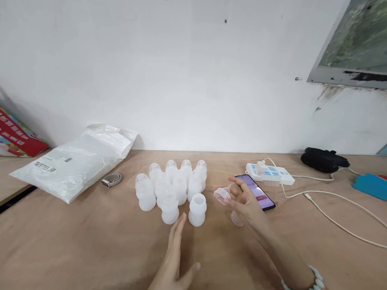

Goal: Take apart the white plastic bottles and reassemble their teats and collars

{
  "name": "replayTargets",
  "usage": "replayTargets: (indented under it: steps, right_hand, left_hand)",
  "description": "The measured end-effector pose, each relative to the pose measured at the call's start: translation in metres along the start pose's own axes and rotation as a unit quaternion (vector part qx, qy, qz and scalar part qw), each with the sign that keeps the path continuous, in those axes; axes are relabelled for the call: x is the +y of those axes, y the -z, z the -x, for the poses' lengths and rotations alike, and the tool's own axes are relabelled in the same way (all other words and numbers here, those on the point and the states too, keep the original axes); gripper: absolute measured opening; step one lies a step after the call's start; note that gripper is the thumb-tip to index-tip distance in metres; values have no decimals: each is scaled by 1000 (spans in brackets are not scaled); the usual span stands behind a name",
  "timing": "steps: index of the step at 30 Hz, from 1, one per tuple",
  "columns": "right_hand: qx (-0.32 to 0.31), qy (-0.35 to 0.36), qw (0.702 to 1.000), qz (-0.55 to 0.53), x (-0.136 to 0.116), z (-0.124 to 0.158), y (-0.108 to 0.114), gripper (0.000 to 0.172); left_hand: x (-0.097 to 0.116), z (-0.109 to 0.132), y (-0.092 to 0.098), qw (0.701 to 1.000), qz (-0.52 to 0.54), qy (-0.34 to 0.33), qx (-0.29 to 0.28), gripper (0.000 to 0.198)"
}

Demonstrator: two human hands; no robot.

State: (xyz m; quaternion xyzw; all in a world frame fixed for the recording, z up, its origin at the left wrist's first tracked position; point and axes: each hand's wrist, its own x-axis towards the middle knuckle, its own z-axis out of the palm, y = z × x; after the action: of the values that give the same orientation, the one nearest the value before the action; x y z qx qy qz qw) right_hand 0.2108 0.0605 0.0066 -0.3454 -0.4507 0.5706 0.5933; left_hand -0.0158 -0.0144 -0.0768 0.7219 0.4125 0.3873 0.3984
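While the wall (172, 72) rises behind, the bench (87, 253) carries all the things along its back edge and toward its middle. Near the left side of the bench, a white bag (78, 162) lies flat, and a red bag (17, 131) is beyond it, against the wall.

Both hands come from the front edge. The left hand (170, 270) is open, its fingers stretched and its thumb spread away; whether it touches a bottle, I cannot tell. The right hand (247, 205) pinches a clear cap (222, 195) between thumb and fingers, above the bench, to the right of the bottles.

The white bottles (180, 184) stand upright in one close group at the middle of the bench, many with clear tops. One open bottle (197, 210) stands at the front right of this group, just beside it.

Toward the back edge, on the right, are a black case (322, 160), a power strip (274, 173) and a lit phone (259, 194), which is partly hidden by the right hand. Smaller is a watch (111, 180), beside the white bag. Smallest, one clear piece (237, 219) rests below the right hand.
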Motion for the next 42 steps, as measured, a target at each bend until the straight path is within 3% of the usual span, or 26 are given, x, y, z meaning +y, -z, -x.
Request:
replayTargets:
  steps: [4, 7, 10, 16, 19, 22, 26, 32, 37, 42]
  right_hand:
    - [-29, -21, 999, -3, -2, 9, -9, 66]
    - [-86, -47, 995, 18, -5, 19, -17, 52]
    - [-124, -47, 989, 57, -6, 30, -25, 43]
    - [-95, -28, 977, 187, -5, 57, -42, 35]
    - [-68, 4, 961, 269, 0, 65, -43, 31]
    - [-58, 80, 940, 327, 8, 67, -40, 25]
    - [-33, 138, 921, 364, 18, 69, -37, 20]
    - [-13, 115, 939, 325, 30, 75, -36, 15]
    - [-21, 58, 980, 191, 35, 72, -33, 15]
    - [-55, 2, 993, 105, 33, 70, -34, 21]
  left_hand:
    - [32, 2, 5, 990, -52, -126, 35, 61]
    - [61, -20, 16, 987, -76, -120, 77, 52]
    - [76, -41, 25, 988, -70, -117, 69, 43]
    - [68, -46, 25, 995, 15, -101, -1, 29]
    - [61, -40, 22, 995, 81, -58, -9, 27]
    - [57, -38, 20, 989, 143, -20, -10, 27]
    - [54, -35, 19, 988, 157, 2, 2, 25]
    - [46, -30, 16, 974, 219, 57, -14, 33]
    - [43, -32, 15, 969, 246, 19, 13, 31]
    - [45, -33, 17, 972, 235, 2, 9, 24]
